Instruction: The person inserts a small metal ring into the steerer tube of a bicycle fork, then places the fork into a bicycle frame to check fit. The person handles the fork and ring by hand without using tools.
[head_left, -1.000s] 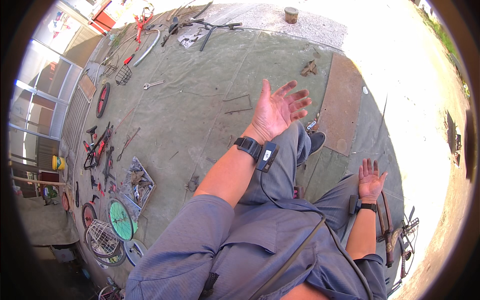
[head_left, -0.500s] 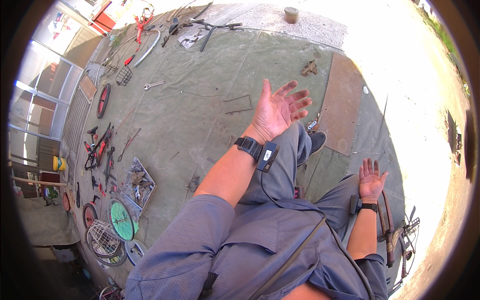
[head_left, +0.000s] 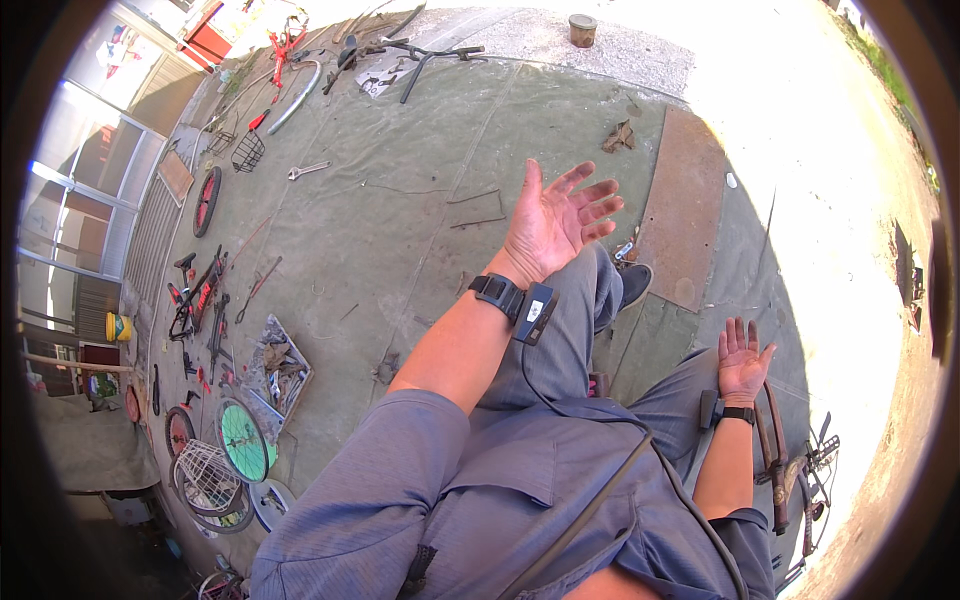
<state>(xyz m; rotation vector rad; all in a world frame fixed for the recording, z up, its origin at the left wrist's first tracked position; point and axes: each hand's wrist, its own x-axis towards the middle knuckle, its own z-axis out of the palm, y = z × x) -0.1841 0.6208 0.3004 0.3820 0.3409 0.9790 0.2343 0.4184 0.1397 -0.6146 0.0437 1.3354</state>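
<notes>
My left hand (head_left: 560, 222) is held out palm up above my knee, its fingers spread and smudged with dark grime, and it holds nothing. A black strap with a small dark box (head_left: 537, 314) is around that wrist. Lower and to the right, my right hand (head_left: 741, 362) also turns its palm up beside my other leg, fingers stretched out and bare of any object. Around its wrist is a black band with a small device (head_left: 711, 409). A dark cable (head_left: 640, 445) runs across my grey-blue shirt.
A green ground sheet (head_left: 400, 150) bears a wrench (head_left: 308, 170), a tray of tools (head_left: 285, 370), and a green-rimmed wheel (head_left: 243, 440) beside a wire basket (head_left: 208, 478). A rusty metal plate (head_left: 680, 210) lies beyond my shoe (head_left: 635, 285). Rusty bars (head_left: 775, 460) lie near my right forearm.
</notes>
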